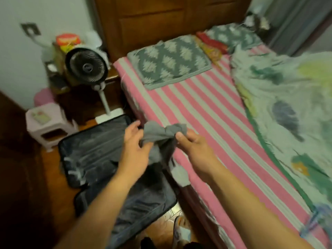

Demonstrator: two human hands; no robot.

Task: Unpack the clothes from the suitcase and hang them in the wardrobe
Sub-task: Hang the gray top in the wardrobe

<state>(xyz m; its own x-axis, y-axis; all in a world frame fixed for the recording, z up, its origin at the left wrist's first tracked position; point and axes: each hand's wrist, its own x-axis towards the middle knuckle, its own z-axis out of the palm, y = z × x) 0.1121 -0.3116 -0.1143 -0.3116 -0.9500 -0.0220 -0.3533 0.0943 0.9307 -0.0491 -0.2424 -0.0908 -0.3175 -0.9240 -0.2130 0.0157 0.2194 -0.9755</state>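
A crumpled grey garment (pixel 159 135) hangs between my two hands above the bed's left edge, its lower end (pixel 179 173) trailing down toward the suitcase. My left hand (pixel 133 146) grips the garment's left side with curled fingers. My right hand (pixel 191 144) pinches its upper right part between thumb and fingers. The dark suitcase (pixel 93 155) lies open on the floor beside the bed, both halves flat, with dark fabric in the near half (pixel 143 203). The wardrobe is not clearly in view.
The bed (pixel 206 108) has a pink-and-white striped sheet, two grey patterned pillows (pixel 170 60) and a floral quilt (pixel 287 105) on the right. A standing fan (pixel 88 67), a cluttered nightstand and a pale plastic stool (pixel 48 121) stand to the left. A slipper (pixel 181 230) lies on the floor.
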